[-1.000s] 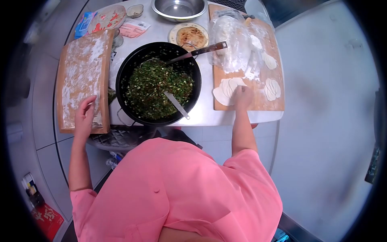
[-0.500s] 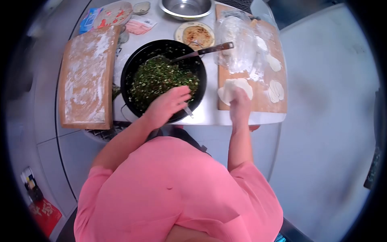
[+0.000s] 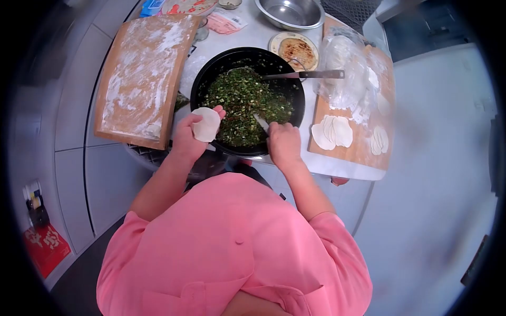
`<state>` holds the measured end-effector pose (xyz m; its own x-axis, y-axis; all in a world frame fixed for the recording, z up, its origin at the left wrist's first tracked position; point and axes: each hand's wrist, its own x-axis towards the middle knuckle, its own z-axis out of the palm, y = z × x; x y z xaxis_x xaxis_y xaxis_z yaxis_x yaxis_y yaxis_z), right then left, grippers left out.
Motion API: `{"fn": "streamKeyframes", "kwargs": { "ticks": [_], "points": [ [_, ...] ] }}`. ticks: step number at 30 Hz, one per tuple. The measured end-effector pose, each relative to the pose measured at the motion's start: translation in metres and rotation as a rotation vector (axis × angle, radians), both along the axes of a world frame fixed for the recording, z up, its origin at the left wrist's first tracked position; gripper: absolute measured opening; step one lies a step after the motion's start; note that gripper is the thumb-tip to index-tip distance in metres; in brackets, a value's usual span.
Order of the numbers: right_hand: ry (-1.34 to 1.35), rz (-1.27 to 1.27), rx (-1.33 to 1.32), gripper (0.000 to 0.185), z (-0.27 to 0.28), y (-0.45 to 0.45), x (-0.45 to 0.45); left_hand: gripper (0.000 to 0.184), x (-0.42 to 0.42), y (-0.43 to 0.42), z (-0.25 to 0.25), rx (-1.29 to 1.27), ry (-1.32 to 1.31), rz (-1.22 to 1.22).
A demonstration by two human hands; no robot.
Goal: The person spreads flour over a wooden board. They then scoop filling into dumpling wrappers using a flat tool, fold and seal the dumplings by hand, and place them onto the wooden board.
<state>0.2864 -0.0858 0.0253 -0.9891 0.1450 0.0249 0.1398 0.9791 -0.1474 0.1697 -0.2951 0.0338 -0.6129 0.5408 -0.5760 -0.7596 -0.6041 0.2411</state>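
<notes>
The left hand (image 3: 191,138) is palm up and partly open, the thumb over the near edge of one dough circle (image 3: 206,125), the other fingers beneath it and a few fingertips showing past its far side; the circle lies across this hand, at the left near edge of the black pan (image 3: 196,89); the right hand (image 3: 284,143) is curled closed around the end of a metal spatula (image 3: 261,122), whose tip is in the chopped green filling (image 3: 237,97); its fingers hide the grip.

A second tool (image 3: 321,74) leans out over the pan's right rim, its handle reaching in front of the plastic bag (image 3: 342,68); the bag covers part of the right board (image 3: 358,152); near the bag is one plate (image 3: 278,44) with one browned flatbread (image 3: 298,53); behind that stands one steel bowl (image 3: 290,11).

Boards number two, the left board (image 3: 139,79) being streaked with flour; the right one bears two fanned groups of dough circles, a nearer group (image 3: 332,131) and a farther group (image 3: 379,140); they overlap too much to count surely.
</notes>
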Motion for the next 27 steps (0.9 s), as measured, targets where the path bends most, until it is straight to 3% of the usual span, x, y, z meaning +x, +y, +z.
{"fn": "streamKeyframes", "kwargs": {
  "ticks": [1, 3, 5, 9, 11, 13, 15, 16, 19, 22, 27],
  "points": [
    [-0.138, -0.023, 0.071, 0.009, 0.001, 0.003, -0.002, 0.047, -0.001, -0.009, 0.002, 0.031, 0.000, 0.049],
    [-0.068, -0.072, 0.003, 0.007, 0.013, 0.009, -0.001, 0.047, -0.002, -0.021, 0.002, 0.063, -0.001, 0.107],
    [-0.041, -0.092, -0.059, 0.008, 0.029, 0.013, -0.001, 0.046, 0.001, -0.028, 0.001, -0.135, 0.111, 0.122],
    [-0.054, 0.005, -0.062, 0.008, 0.021, 0.013, -0.005, 0.045, 0.008, -0.039, -0.016, -0.119, 0.060, 0.140],
    [-0.188, -0.008, -0.255, 0.009, 0.004, 0.007, -0.006, 0.043, 0.014, -0.045, -0.034, -0.244, 0.195, 0.046],
    [-0.252, -0.005, -0.280, 0.012, 0.000, 0.002, -0.009, 0.042, 0.017, -0.044, -0.036, -0.308, 0.269, -0.005],
    [-0.333, -0.053, -0.356, 0.016, -0.001, -0.002, -0.012, 0.027, 0.018, -0.044, -0.032, -0.071, -0.022, 0.079],
    [-0.335, -0.049, -0.357, 0.016, -0.003, -0.002, -0.013, 0.027, 0.021, -0.045, -0.034, -0.072, -0.023, 0.084],
    [-0.356, -0.117, -0.552, 0.019, -0.011, 0.004, -0.018, 0.030, 0.030, -0.047, -0.038, -0.302, 0.249, 0.025],
    [-0.430, -0.180, -0.724, 0.020, -0.019, 0.010, -0.023, 0.032, 0.034, -0.040, -0.022, -0.162, 0.321, 0.074],
    [-0.475, -0.262, -1.073, 0.018, -0.023, 0.014, -0.028, 0.034, 0.030, -0.032, 0.001, -0.507, 0.364, -0.145]
  ]
}}
